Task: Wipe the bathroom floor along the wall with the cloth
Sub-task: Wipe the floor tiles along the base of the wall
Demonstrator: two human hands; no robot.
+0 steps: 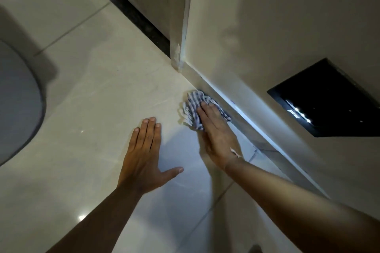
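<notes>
The right hand [216, 135] makes no closed grip: its fingers lie flat and together, pressing the blue-striped cloth [195, 109] onto the tiled floor [98, 92], right against the foot of the wall [267, 26]. The left hand [144, 154] rests open, palm down, on the floor nearby. A black panel [329, 98] is set into the wall. A grey rounded fixture [16, 104] sits at far left.

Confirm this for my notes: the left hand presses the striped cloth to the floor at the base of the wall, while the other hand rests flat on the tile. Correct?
Not quite: the hands are swapped. In the head view the right hand presses the striped cloth to the floor at the base of the wall, while the left hand rests flat on the tile.
</notes>
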